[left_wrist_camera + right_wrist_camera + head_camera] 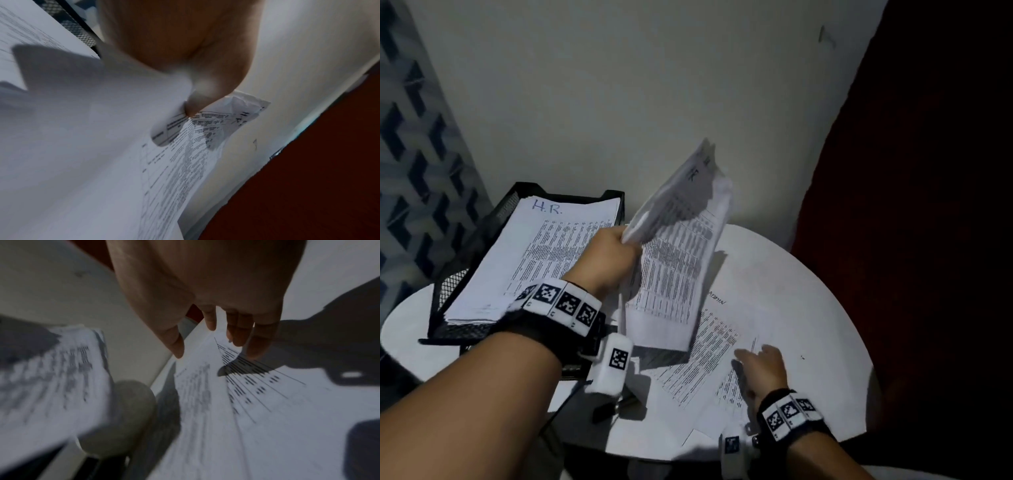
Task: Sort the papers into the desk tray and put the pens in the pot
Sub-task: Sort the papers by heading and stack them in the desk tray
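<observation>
Left hand [616, 253] grips a sheaf [674, 260] beside the tray [448, 291], likely to file; right hand [763, 368] spread, pinning loose sheets [709, 363].

Round white table [808, 274]. Black mesh desk tray [465, 274] at its far-left edge; loose printed sheets [709, 363] spread right of tray, flat on tabletop.

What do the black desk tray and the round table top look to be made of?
Desk tray: black metal mesh, probably; the walls show a fine perforated weave in a solid frame, matte. Table top: smooth white surface with a slight sheen, perhaps laminate or painted board; unclear.
</observation>
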The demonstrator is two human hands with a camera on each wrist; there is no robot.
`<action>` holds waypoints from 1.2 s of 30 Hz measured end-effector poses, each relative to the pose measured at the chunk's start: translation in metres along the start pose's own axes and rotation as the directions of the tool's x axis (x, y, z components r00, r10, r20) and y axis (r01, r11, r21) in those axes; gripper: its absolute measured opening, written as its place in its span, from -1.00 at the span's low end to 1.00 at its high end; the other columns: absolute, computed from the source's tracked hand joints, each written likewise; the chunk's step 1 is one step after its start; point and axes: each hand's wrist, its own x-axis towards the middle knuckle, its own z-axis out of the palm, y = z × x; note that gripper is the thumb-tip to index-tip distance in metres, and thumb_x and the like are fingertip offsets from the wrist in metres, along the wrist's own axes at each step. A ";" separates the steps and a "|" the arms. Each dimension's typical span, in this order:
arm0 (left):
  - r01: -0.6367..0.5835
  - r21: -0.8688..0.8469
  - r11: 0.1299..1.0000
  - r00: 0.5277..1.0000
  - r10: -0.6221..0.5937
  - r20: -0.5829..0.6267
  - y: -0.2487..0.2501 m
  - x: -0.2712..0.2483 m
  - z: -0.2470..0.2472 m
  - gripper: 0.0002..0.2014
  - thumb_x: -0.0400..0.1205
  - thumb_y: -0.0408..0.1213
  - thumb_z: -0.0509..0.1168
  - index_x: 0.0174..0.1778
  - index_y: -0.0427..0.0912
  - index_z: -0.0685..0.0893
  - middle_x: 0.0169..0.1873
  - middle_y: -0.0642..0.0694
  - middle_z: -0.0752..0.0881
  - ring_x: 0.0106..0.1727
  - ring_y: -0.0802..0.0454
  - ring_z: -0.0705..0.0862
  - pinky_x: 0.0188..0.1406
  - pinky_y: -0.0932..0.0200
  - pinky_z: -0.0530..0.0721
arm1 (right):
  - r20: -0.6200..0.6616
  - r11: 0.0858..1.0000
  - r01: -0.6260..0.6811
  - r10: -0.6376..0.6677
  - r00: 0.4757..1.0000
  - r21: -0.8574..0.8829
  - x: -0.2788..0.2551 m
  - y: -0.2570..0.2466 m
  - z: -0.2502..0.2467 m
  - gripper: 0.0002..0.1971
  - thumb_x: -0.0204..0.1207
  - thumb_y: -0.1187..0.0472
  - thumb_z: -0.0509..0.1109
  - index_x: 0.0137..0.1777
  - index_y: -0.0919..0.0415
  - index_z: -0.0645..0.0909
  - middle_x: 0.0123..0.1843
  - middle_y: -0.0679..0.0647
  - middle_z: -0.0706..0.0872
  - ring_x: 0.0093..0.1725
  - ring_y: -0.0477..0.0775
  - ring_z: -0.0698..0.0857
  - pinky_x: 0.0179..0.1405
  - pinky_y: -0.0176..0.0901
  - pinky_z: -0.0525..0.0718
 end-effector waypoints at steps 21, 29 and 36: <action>0.036 -0.085 0.996 0.993 -0.046 -0.111 -0.002 0.004 -0.032 -0.94 0.70 -0.42 0.26 -0.01 -0.27 0.65 -0.27 -0.29 0.61 -0.37 -0.19 0.64 -0.50 -0.03 0.78 | -0.154 0.878 0.056 -0.146 0.977 -0.474 -0.011 0.035 0.054 0.04 0.58 0.35 0.37 0.83 -0.17 -0.25 0.21 0.30 0.78 0.07 0.32 0.81 0.03 0.02 0.76; 0.022 -0.007 1.000 0.989 -0.023 -0.149 -0.006 0.005 -0.031 -0.92 0.67 -0.39 0.28 0.00 -0.23 0.69 -0.17 -0.31 0.72 -0.18 -0.24 0.70 -0.07 -0.24 0.78 | -0.154 0.945 0.184 -0.231 0.961 -0.270 0.028 -0.014 -0.049 -0.57 0.56 0.46 0.33 0.44 0.41 0.67 0.29 0.40 0.79 0.16 0.43 0.79 0.13 0.08 0.70; 0.003 0.047 0.999 0.996 0.002 -0.094 -0.006 0.002 -0.005 -0.91 0.70 -0.39 0.28 0.07 -0.23 0.66 -0.23 -0.22 0.68 -0.29 -0.12 0.62 -0.32 0.09 0.61 | -0.074 0.938 0.315 -0.307 0.949 0.148 -0.001 -0.088 -0.108 -0.71 0.68 0.48 0.34 0.20 0.15 0.78 0.17 0.27 0.87 0.08 0.43 0.85 0.22 0.52 0.74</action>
